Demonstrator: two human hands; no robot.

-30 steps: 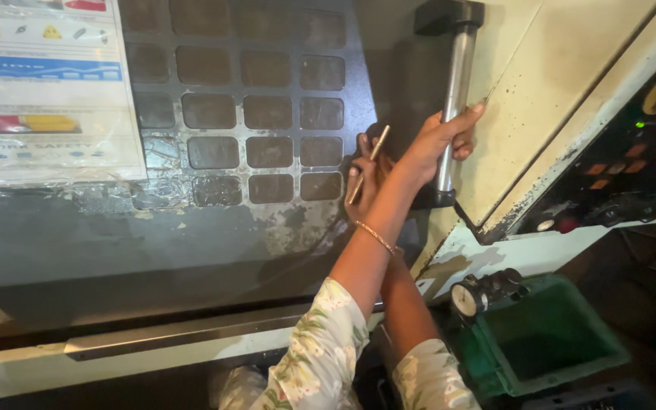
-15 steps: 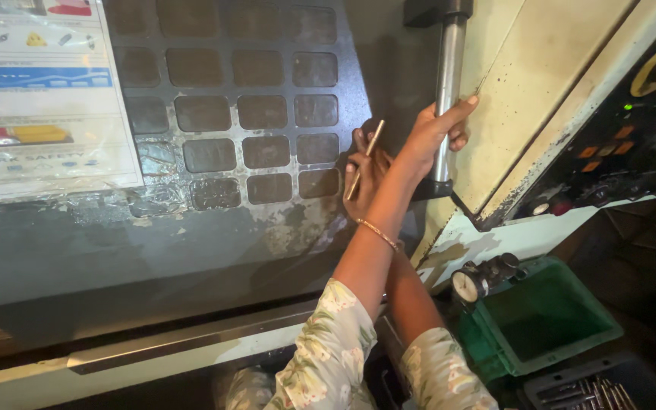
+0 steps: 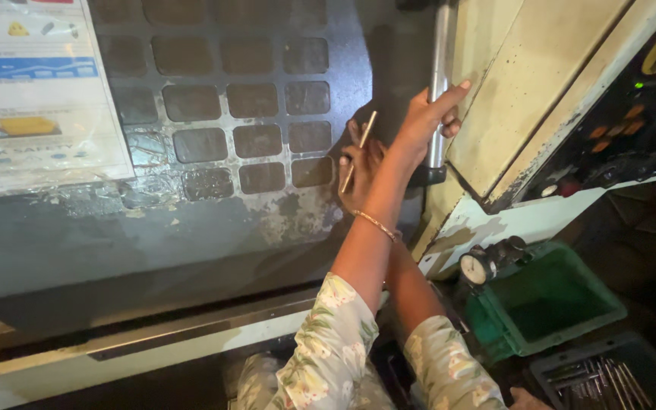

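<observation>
My left hand (image 3: 428,114), with a thin bracelet on its wrist, reaches across to the right and wraps around the vertical metal door handle (image 3: 439,53) of a grey machine door (image 3: 214,220). Its forefinger lies stretched along the cream panel beside the bar. My right hand (image 3: 358,168) sits just left of it, partly hidden behind my left forearm. It pinches a thin metal rod (image 3: 359,150) that points up and to the right. Both arms wear floral sleeves and cross each other.
The door has a grid of dark square window panes (image 3: 244,99) and a laminated sheet (image 3: 36,91) at upper left. A control panel with buttons (image 3: 632,121) is at right. Below it are a dial gauge (image 3: 477,267), a green bin (image 3: 556,304) and a dark tray of metal tools (image 3: 609,376).
Both hands keep their hold on the handle and the rod. The view has dropped and shifted, bringing the dark tool tray into sight at lower right.
</observation>
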